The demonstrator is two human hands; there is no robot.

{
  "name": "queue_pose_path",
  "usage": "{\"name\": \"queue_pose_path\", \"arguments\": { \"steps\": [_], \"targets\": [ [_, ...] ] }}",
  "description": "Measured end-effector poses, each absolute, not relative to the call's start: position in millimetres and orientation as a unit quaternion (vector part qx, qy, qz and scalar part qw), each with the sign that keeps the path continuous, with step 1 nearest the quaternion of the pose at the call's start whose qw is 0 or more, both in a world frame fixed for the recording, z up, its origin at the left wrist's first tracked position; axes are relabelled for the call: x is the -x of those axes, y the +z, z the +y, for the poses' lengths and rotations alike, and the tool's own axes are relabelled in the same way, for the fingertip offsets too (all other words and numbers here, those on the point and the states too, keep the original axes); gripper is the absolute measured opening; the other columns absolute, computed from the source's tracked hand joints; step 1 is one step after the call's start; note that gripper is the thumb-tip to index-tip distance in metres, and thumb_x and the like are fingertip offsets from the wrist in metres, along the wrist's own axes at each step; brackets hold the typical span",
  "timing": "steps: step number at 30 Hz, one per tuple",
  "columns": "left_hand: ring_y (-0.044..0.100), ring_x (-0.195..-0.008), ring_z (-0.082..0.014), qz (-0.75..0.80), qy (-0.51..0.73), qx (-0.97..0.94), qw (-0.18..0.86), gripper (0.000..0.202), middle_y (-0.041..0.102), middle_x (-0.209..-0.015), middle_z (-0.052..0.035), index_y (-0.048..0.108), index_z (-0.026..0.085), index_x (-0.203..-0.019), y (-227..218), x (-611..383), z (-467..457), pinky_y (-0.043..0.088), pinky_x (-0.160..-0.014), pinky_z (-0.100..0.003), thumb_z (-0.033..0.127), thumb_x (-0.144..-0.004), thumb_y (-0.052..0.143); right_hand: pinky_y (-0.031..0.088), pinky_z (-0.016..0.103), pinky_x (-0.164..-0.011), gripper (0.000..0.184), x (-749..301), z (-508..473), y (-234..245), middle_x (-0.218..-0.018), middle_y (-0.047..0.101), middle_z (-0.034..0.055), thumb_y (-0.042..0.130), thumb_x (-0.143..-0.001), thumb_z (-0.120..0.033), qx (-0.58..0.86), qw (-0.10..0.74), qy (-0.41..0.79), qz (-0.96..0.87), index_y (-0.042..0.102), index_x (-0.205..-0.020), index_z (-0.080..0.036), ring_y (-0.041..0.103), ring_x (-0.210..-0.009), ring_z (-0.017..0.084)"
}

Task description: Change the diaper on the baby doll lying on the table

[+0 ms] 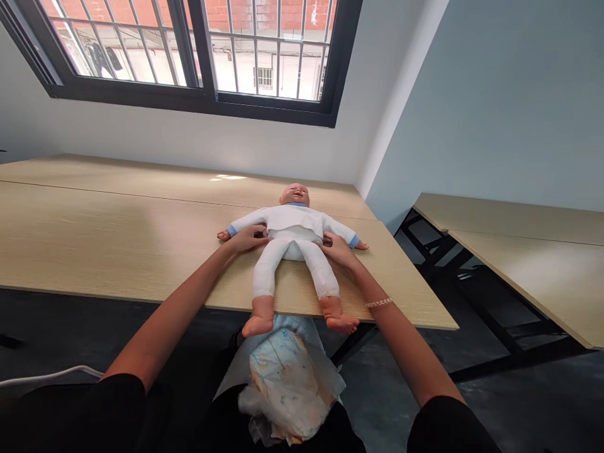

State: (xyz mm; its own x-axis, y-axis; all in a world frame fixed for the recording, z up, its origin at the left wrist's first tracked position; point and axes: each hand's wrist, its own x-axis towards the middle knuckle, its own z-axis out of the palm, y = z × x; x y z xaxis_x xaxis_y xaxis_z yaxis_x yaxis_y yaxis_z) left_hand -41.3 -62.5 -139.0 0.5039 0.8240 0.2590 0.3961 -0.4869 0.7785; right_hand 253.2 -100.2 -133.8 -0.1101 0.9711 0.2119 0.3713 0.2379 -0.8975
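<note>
A baby doll (295, 217) lies on its back on the wooden table, arms spread and feet over the front edge. It wears a white top (293, 218) with blue collar and cuffs; its white cloth legs (265, 270) are spread. My left hand (251, 238) holds the doll's waist at the left, fingers curled against its side. At the other side of the waist, my right hand (338, 248) grips with bent fingers, the tips partly hidden. On my lap below the feet rests what looks like a crumpled diaper (287, 377) with stained patches, on light-blue material.
The wooden table (117, 251) runs left along the wall beneath a barred window (202, 56). Its right edge ends near a gap, beyond which stands a second table (528, 264) with black legs. A white cable (51, 376) lies at the lower left.
</note>
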Motion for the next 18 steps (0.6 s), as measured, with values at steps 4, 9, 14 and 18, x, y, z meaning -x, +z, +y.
{"name": "queue_pose_path", "arguments": {
  "steps": [4,9,14,18],
  "targets": [
    [0.054,-0.075,-0.0183,0.403,0.344,-0.777,0.339,0.045,0.058,-0.077,-0.0021,0.052,0.020,-0.072,-126.0,44.1,-74.5,0.047,-0.072,-0.032,0.062,-0.068,0.067,0.050,0.044,-0.097,0.040,-270.9,-109.4,-128.4,-0.107,0.071,0.0111,0.075,-0.078,-0.038,0.504,0.439,0.307,-0.677,0.066,-0.109,-0.017,0.066,-0.100,0.028],
    [0.060,-0.086,-0.0192,0.474,0.600,-0.623,0.165,0.030,0.060,-0.091,-0.0029,0.056,0.021,-0.089,-113.1,49.3,-152.9,0.051,-0.081,-0.035,0.050,-0.082,0.063,0.052,0.043,-0.091,0.023,-271.8,-192.5,-118.3,-0.104,0.071,0.0096,0.062,-0.090,-0.039,0.509,0.539,0.122,-0.660,0.066,-0.102,-0.020,0.067,-0.097,0.025],
    [0.054,-0.063,-0.0180,0.443,0.626,-0.639,0.059,0.012,0.054,-0.067,0.0018,0.054,0.027,-0.078,-154.9,49.5,-279.5,0.048,-0.063,-0.034,0.026,-0.090,0.054,0.057,0.035,-0.065,0.022,-270.0,-305.9,-134.3,-0.083,0.070,0.0019,0.063,-0.087,-0.015,0.421,0.544,-0.058,-0.723,0.064,-0.104,-0.029,0.068,-0.075,0.020],
    [0.058,-0.067,-0.0194,0.394,0.350,-0.827,0.195,0.008,0.062,-0.071,-0.0024,0.061,0.026,-0.078,-196.5,48.3,-339.5,0.051,-0.061,-0.033,0.022,-0.083,0.056,0.056,0.038,-0.047,0.052,-275.9,-355.6,-175.5,-0.071,0.069,-0.0008,0.065,-0.081,-0.015,0.394,0.502,-0.078,-0.766,0.057,-0.122,-0.047,0.067,-0.057,0.025]
  ]
}}
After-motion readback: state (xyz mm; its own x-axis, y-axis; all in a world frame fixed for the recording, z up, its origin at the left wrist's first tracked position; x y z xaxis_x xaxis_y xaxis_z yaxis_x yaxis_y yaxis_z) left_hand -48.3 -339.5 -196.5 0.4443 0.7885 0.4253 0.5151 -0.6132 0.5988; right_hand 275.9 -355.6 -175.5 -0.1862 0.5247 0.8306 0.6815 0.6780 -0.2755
